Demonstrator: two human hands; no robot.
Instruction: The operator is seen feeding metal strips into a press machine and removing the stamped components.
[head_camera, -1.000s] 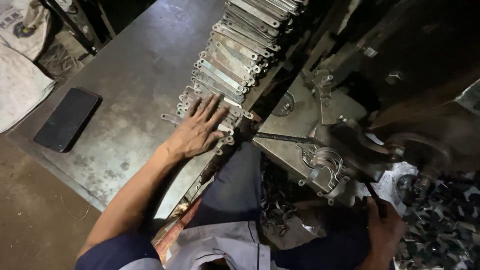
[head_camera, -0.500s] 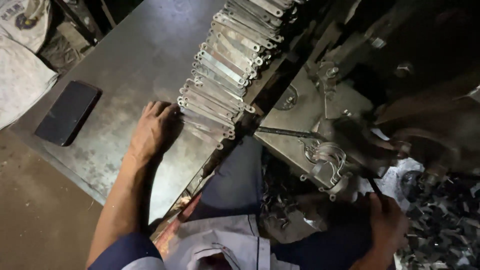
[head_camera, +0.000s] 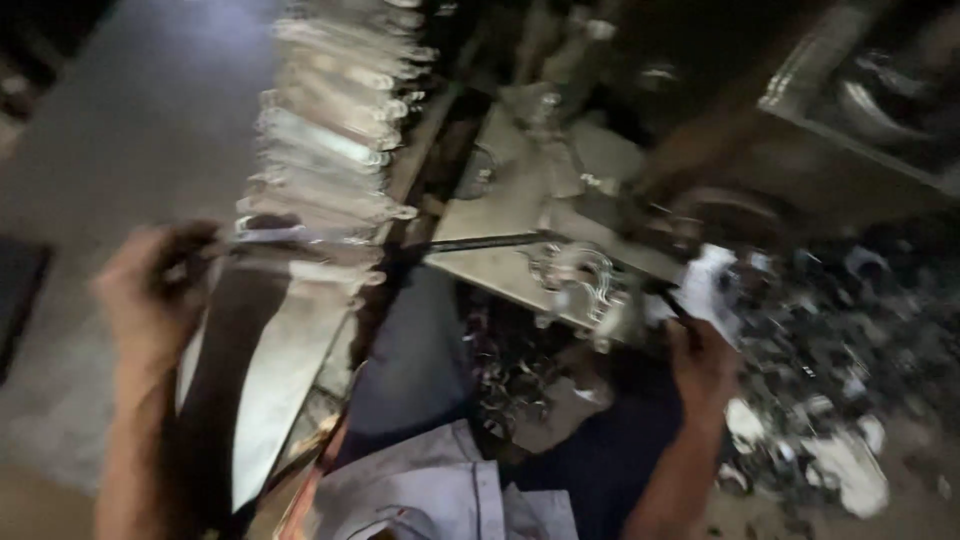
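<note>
grey metal table, left hand fingers clenched on flat strip lying left-right; right hand grasping thin tool

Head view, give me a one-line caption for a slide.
Blurred workbench: left hand at a row of flat metal parts, right hand gripping a thin tool below the grey machine.

Blurred view: the left hand seems to pinch a flat metal strip at the near end of the stacked row on the grey metal tabletop; the right hand grips a thin dark rod beside the grey press fixture.
</note>
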